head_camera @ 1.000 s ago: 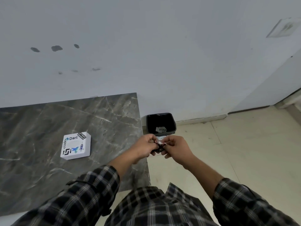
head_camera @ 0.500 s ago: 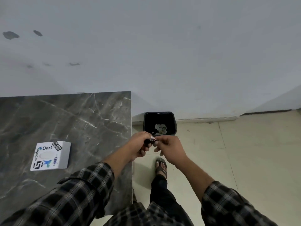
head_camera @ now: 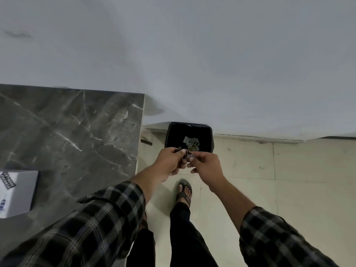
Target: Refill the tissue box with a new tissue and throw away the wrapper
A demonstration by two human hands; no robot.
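A small crumpled wrapper [head_camera: 186, 153], dark with a bit of shine, is pinched between my left hand [head_camera: 169, 163] and my right hand [head_camera: 206, 164]. Both hands hover just in front of and above the near rim of a black bin [head_camera: 209, 135] on the floor by the wall. Pale scraps of paper [head_camera: 191, 143] lie inside the bin. The white tissue box [head_camera: 16, 193] with printed logos sits on the dark marble table [head_camera: 77, 135] at the far left, cut off by the frame edge.
The table's right edge runs just left of my hands. My sandalled foot [head_camera: 185, 192] stands on the cream tiled floor [head_camera: 289, 180] below the hands. A plain pale wall [head_camera: 192, 54] rises behind the bin.
I have stepped toward the bin, so it looks larger and closer. Both hands carried the wrapper forward to the bin's near rim. The tissue box slid toward the left frame edge.
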